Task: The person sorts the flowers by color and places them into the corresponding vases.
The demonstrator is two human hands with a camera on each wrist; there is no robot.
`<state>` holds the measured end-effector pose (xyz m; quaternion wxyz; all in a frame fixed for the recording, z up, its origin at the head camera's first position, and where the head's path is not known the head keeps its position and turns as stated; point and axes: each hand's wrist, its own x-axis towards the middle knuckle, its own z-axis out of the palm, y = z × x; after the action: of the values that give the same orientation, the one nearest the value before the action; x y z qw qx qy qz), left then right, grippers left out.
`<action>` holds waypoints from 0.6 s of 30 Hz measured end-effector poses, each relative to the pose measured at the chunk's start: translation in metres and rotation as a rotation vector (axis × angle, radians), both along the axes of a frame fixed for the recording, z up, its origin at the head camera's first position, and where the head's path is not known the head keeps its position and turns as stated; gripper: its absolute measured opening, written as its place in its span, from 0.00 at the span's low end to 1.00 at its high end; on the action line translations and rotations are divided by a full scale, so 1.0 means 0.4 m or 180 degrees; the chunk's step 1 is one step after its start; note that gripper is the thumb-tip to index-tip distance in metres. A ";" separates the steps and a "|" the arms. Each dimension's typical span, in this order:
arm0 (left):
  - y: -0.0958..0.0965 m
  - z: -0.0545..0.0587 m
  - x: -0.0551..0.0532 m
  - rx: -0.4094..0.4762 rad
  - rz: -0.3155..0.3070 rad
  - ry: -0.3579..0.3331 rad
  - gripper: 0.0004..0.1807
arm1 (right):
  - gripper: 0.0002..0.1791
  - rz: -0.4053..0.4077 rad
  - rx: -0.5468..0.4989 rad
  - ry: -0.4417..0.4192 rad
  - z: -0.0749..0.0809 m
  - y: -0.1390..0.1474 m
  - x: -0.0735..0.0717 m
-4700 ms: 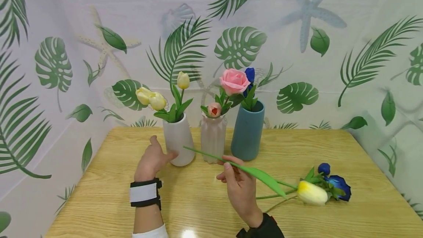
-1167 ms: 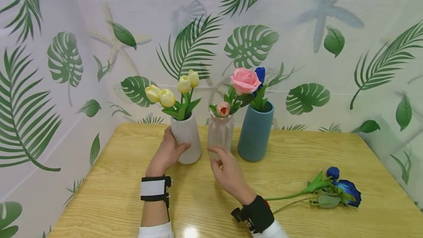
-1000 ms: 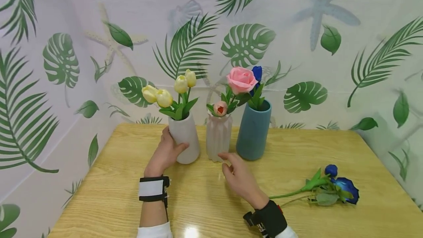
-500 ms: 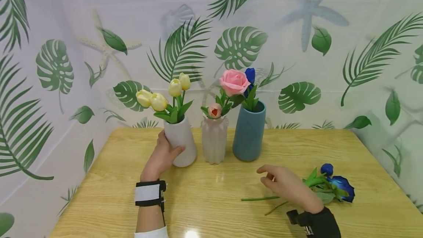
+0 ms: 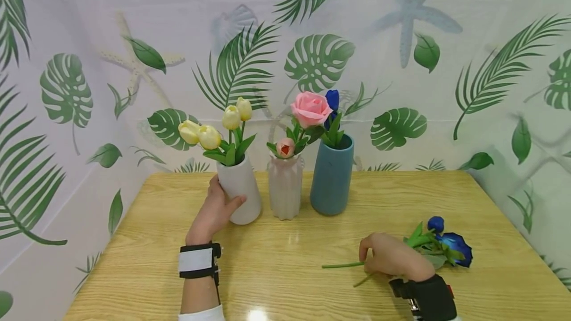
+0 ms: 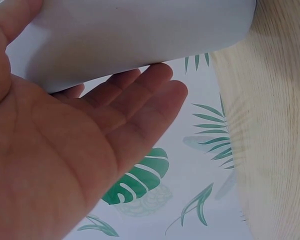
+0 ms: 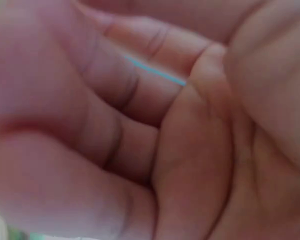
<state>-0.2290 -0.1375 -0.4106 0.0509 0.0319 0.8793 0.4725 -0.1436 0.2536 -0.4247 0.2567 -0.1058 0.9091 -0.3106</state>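
My left hand (image 5: 214, 214) holds the white vase (image 5: 241, 187), thumb across the front and fingers behind. In the left wrist view those fingers lie along the smooth vase wall (image 6: 140, 35). Several pale yellow tulips (image 5: 209, 137) stand in this vase. At the right, my right hand (image 5: 394, 259) is bent down over two green stems (image 5: 341, 265), fingertips at the stems. A blue rose (image 5: 457, 247) and a smaller blue flower (image 5: 436, 224) lie beyond it on the table. The right wrist view shows curled fingers (image 7: 105, 120); whether they pinch a stem is hidden.
A ribbed pale pink vase (image 5: 285, 189) with a pink rose (image 5: 311, 109) and a smaller pink flower (image 5: 285, 147) stands mid-table. Beside it is a blue vase (image 5: 332, 182) holding a dark blue flower (image 5: 332, 100). A leaf-print cloth (image 5: 401, 78) hangs behind the wooden table (image 5: 276, 271).
Another yellow tulip now stands in the white vase. My right hand has moved from near the middle vase rightward and down to the blue flowers' stems. The left hand stays on the white vase.
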 end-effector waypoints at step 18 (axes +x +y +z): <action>-0.004 0.002 0.000 -0.0032 -0.0037 0.0034 0.50 | 0.09 -0.0202 0.0191 -0.0042 -0.020 -0.019 0.001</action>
<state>-0.2291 -0.1390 -0.4100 0.0491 0.0392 0.8817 0.4677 -0.1433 0.2460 -0.4325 0.2557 -0.0670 0.9192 -0.2919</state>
